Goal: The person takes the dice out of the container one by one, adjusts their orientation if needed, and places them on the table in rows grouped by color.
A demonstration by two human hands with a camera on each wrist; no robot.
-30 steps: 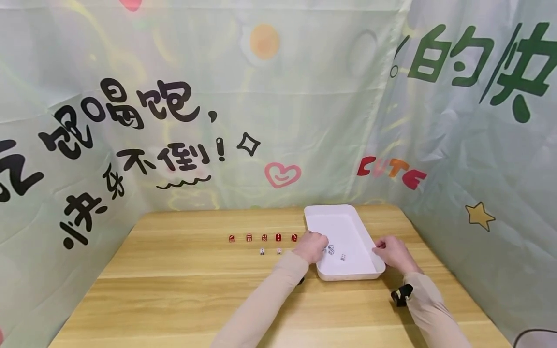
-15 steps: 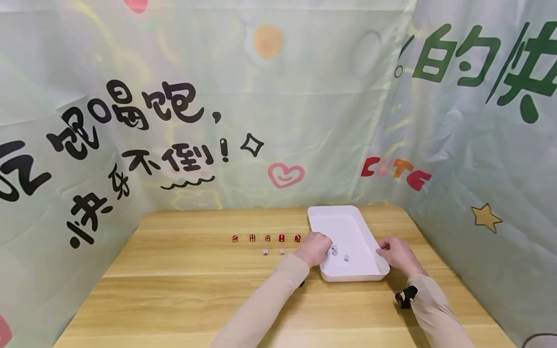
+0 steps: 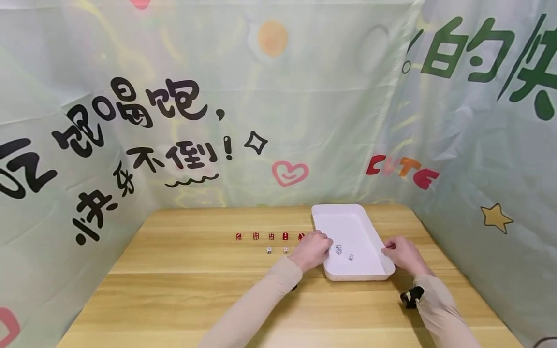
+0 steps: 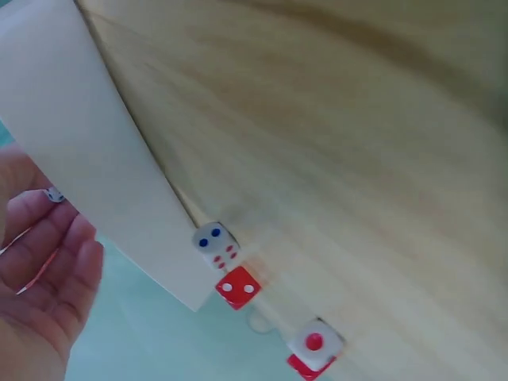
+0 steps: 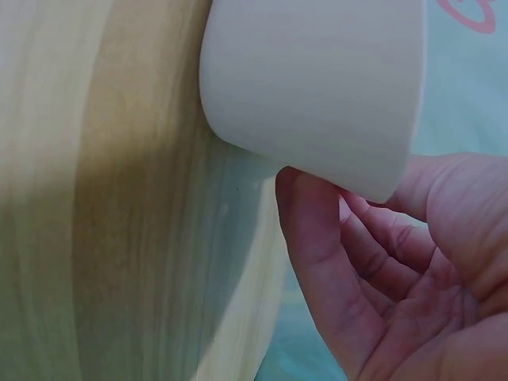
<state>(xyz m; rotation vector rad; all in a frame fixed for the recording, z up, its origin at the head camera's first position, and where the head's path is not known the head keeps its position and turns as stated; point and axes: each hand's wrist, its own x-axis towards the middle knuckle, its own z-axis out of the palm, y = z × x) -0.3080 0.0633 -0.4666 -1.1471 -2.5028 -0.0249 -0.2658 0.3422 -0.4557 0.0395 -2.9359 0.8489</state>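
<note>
A white tray [image 3: 348,222] lies on the table with several white dice [image 3: 351,257] near its front end. My left hand [image 3: 310,250] is at the tray's left rim, fingers curled. In the left wrist view, a small white die [image 4: 54,194] shows between the thumb and fingers of that hand, just past the tray wall [image 4: 103,159]. With thumb and fingers, my right hand [image 3: 404,253] pinches the tray's right wall near the front corner. In the right wrist view, the fingers [image 5: 317,230] press against the tray's outer side.
Left of the tray, several red dice [image 3: 256,236] stand in a spaced row on the wooden table [image 3: 183,290]. Two white dice [image 3: 269,250] sit in front of them. A printed cloth [image 3: 226,87] surrounds the table at the back and sides.
Relative to the tray, my left hand has shifted a little left, from over the dice back to the rim. My right hand stays on the tray. The head view has turned slightly.
</note>
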